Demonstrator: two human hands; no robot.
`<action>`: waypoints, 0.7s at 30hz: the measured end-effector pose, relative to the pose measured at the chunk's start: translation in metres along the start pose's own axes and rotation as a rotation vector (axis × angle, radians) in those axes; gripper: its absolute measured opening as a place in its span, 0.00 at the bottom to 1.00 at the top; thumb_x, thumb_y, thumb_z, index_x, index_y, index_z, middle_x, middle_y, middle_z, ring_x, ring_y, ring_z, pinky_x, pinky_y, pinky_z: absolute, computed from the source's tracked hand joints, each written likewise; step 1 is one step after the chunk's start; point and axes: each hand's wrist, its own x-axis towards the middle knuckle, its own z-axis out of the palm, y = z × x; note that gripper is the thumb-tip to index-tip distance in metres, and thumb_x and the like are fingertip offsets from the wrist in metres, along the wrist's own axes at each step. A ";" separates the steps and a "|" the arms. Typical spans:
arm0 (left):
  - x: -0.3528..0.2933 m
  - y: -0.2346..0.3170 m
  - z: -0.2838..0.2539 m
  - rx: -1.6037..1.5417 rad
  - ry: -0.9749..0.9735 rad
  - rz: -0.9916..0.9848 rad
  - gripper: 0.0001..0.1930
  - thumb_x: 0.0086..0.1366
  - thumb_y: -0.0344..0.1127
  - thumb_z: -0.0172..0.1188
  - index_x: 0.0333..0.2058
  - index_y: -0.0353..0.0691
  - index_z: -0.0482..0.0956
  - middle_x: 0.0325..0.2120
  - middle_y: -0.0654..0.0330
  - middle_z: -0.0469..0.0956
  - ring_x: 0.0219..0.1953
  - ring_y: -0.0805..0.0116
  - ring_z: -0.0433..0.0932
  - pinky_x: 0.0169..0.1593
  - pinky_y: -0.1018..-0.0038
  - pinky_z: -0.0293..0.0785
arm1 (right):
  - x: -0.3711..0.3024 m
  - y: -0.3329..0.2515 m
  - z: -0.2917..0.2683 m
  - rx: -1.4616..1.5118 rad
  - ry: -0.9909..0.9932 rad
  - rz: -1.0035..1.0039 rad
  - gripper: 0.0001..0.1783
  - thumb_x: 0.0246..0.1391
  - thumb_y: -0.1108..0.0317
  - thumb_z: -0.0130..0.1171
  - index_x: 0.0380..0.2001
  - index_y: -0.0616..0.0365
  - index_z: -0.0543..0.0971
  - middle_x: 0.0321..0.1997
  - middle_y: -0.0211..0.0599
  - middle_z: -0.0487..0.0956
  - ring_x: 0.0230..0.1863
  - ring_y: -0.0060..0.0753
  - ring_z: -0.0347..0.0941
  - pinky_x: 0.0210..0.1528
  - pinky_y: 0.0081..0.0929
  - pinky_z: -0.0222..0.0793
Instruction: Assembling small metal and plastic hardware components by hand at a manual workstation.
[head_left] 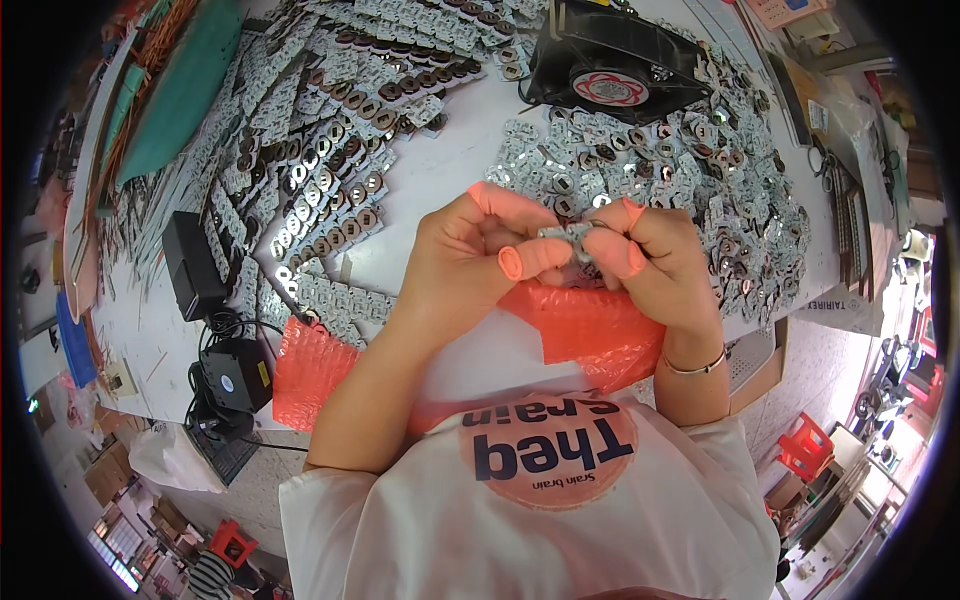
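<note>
My left hand and my right hand meet above the near part of the table. Both wear pinkish-orange finger cots on thumb and fingertips. Between their pinched fingertips is a small grey-white piece, gripped from both sides; the fingers cover much of it, and I cannot make out its exact kind. Just beyond the hands and to the right spreads a pile of small loose grey-white pieces with round discs. Red bubble wrap lies under the hands along the table's near edge.
A black fan stands at the back amid the pieces. Rows of joined pieces cover the left side, beside thin strips. Black boxes with cables sit at the left edge. Scissors lie far right.
</note>
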 end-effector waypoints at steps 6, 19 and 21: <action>-0.004 -0.001 0.012 -0.122 0.000 0.034 0.10 0.55 0.22 0.64 0.36 0.33 0.74 0.31 0.56 0.79 0.32 0.69 0.80 0.37 0.75 0.79 | -0.002 0.002 0.007 0.559 0.071 0.270 0.10 0.58 0.66 0.54 0.27 0.62 0.73 0.17 0.23 0.67 0.14 0.11 0.56 0.16 0.13 0.50; -0.001 -0.014 0.008 0.723 0.116 0.675 0.12 0.52 0.18 0.63 0.36 0.34 0.76 0.34 0.55 0.78 0.37 0.68 0.77 0.41 0.75 0.74 | 0.002 0.007 0.014 0.125 0.144 0.122 0.12 0.59 0.63 0.54 0.25 0.58 0.72 0.15 0.19 0.64 0.15 0.09 0.55 0.17 0.11 0.50; 0.003 -0.015 0.008 0.698 0.141 0.708 0.11 0.52 0.19 0.63 0.35 0.34 0.77 0.32 0.55 0.79 0.35 0.67 0.78 0.38 0.76 0.75 | 0.002 0.001 0.015 0.197 0.161 0.168 0.11 0.59 0.65 0.54 0.25 0.60 0.72 0.15 0.20 0.65 0.16 0.10 0.56 0.18 0.12 0.52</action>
